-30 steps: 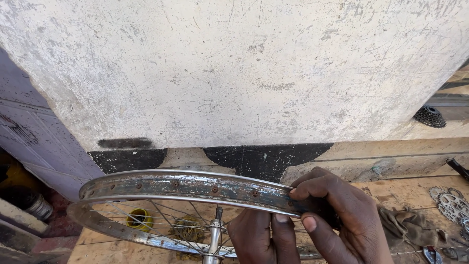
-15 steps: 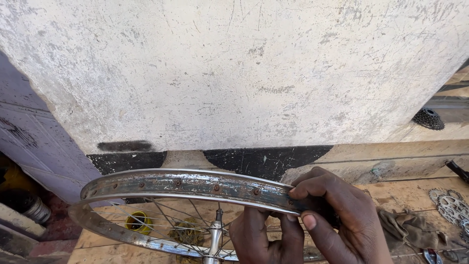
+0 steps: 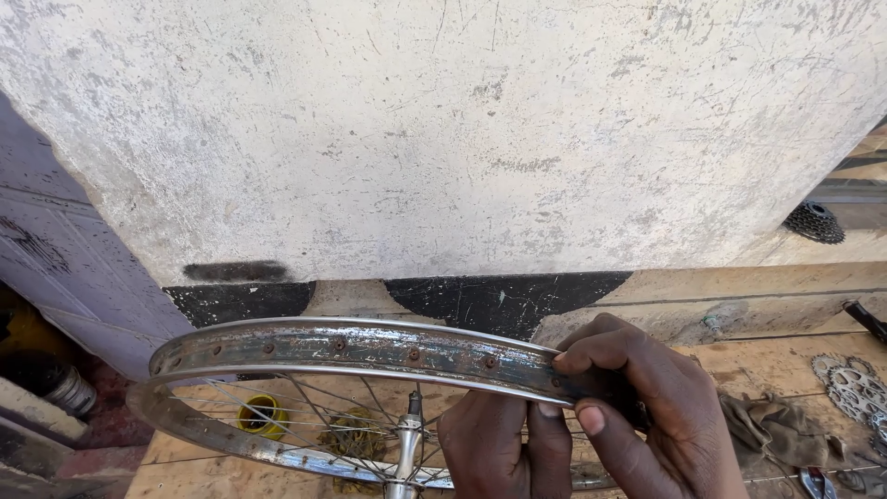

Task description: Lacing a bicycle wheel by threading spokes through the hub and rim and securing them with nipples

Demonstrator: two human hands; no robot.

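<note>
A bare metal bicycle wheel rim [image 3: 351,351], rusty along its channel, is held on edge low in the view, with thin spokes running to a silver hub and axle [image 3: 407,453]. My right hand [image 3: 647,416] grips the rim's upper right part, thumb on the inside, fingers over the top. My left hand [image 3: 499,444] reaches up from below among the spokes, fingers closed just under the rim beside the right thumb. Whether it pinches a spoke is hidden.
A rough white wall [image 3: 443,139] with a black base fills the view ahead. A wooden bench [image 3: 776,370] carries a cog cassette [image 3: 813,222], a chainring [image 3: 855,388], a dirty rag [image 3: 776,434]. A yellow can [image 3: 259,414] shows behind the spokes.
The wheel and both hands have kept nearly the same place; the rim has shifted very slightly upward in view.
</note>
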